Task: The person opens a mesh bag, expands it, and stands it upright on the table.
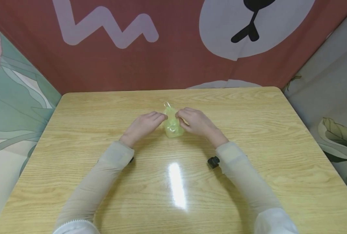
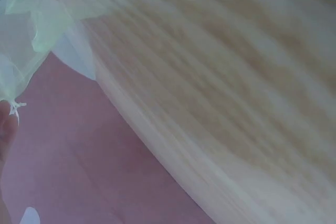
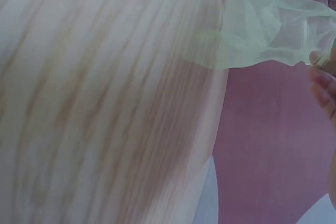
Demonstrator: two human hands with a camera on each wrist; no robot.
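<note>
A small translucent yellow-green drawstring pouch [image 1: 173,128] is held near the table's far middle, a pale cord loop [image 1: 167,104] sticking up from its top. Something clear shows faintly inside, its kind not visible. My left hand [image 1: 145,126] pinches the pouch's left edge near the neck. From the other side, my right hand [image 1: 197,122] pinches the right edge between thumb and fingers. In the left wrist view the pouch [image 2: 39,30] has a white cord knot [image 2: 14,106] beside a fingertip. The right wrist view shows the sheer pouch [image 3: 252,30] stretching from the fingers [image 3: 323,85].
The wood-grain table [image 1: 103,107] carries a bright light reflection [image 1: 177,185] in front of the hands. A red printed cloth [image 1: 173,65] hangs behind its far edge. Patterned cloths hang at both sides. A small black camera [image 1: 213,162] sits at the right wrist.
</note>
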